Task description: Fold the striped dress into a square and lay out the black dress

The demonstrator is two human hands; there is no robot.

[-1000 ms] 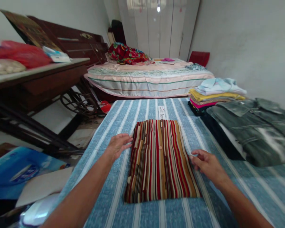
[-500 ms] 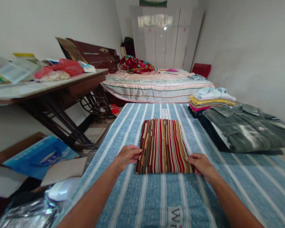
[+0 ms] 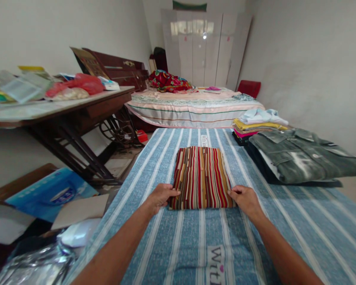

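Note:
A folded striped garment [image 3: 201,176] in red, brown and cream lies flat on the blue striped sheet [image 3: 178,237] in front of me. My left hand [image 3: 159,195] pinches its near left corner, fingers closed on the cloth. At the near right corner my right hand [image 3: 245,199] grips the edge the same way. Both forearms reach in from the bottom of the view.
A green denim jacket [image 3: 299,156] lies folded at the right, behind it a stack of folded clothes [image 3: 259,122]. A second bed [image 3: 195,105] stands beyond. At the left are a dark wooden table [image 3: 59,111] with bags and a blue box [image 3: 47,194] on the floor.
Both hands slid from the garment's sides down to its near corners and closed on them. The view tilted up, so the garment now looks shorter and farther away.

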